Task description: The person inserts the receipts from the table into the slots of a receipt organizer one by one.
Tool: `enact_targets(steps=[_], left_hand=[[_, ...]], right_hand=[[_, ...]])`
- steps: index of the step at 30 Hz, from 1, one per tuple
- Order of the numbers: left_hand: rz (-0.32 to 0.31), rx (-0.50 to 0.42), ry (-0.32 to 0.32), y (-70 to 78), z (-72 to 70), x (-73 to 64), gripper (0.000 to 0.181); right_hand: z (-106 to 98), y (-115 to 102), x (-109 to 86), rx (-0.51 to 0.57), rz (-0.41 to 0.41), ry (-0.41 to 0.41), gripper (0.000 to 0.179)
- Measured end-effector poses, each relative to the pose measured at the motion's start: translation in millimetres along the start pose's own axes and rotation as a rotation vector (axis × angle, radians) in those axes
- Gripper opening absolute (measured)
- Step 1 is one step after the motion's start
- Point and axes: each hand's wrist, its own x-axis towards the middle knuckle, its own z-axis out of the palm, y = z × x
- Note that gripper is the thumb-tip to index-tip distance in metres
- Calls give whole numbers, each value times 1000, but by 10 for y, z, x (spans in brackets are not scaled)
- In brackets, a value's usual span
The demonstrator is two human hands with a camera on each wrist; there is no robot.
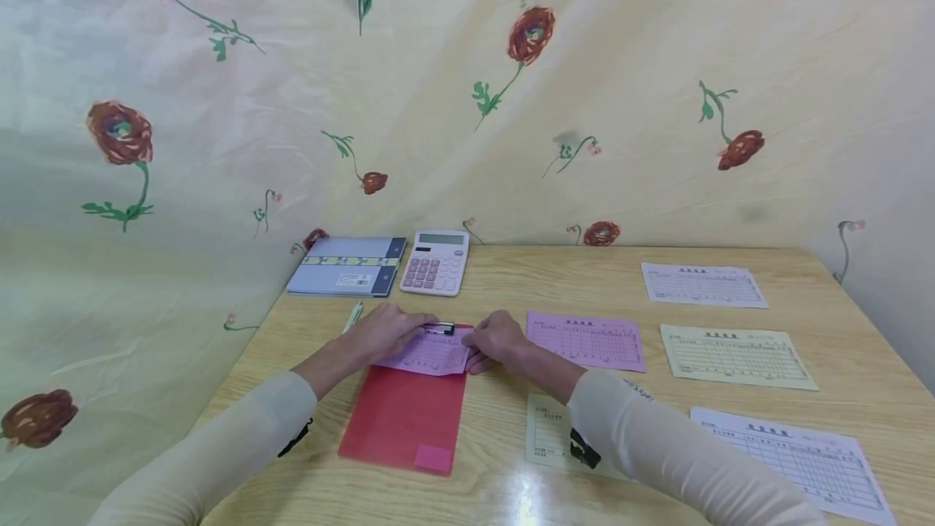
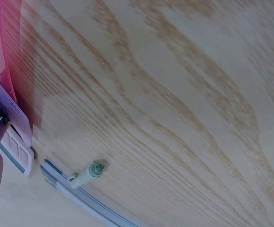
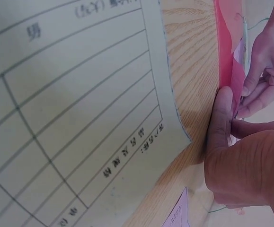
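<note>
Two hands busy at the top of that red folder (image 1: 409, 416), yours obviously. Your left hand (image 1: 385, 329) is pinching the black clip (image 1: 444, 329), and your right hand (image 1: 499, 339) has the right edge of the pale purple slip (image 1: 424, 354) pinched. Slip's lying across the folder's top end, can't tell how far under the clip. Pen (image 1: 354, 316)'s beside your left wrist, calculator (image 1: 436, 262) behind the folder.
</note>
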Motion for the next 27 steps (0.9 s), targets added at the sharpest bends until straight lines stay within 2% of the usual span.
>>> enact_targets(steps=[8, 27], left_hand=[[-19, -20, -16, -11, 1, 2, 29], [-15, -14, -18, -12, 6, -8, 32]], right_hand=[[-2, -1, 6, 8, -13, 10, 14], [0, 1, 14, -2, -20, 11, 15]])
